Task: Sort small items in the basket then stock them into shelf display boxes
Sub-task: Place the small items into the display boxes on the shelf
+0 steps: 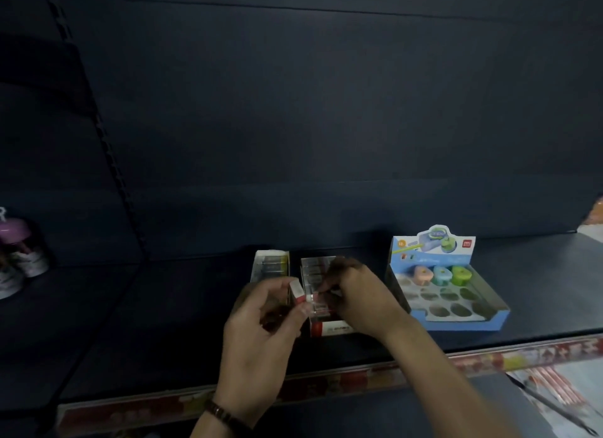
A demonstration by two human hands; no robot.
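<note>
Pinching a red-sleeved eraser (297, 290) between thumb and fingers, the left grip (261, 333) hovers above the shelf (163, 323), just left of the red display box (331, 328). The right grip (355, 295) curls its fingers into that box; whether it holds anything I cannot tell. A blue sharpener box (456, 320) stands nearby to the right.

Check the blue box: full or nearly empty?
Nearly empty: the blue box holds three sharpeners in its back row; the other slots are bare.
</note>
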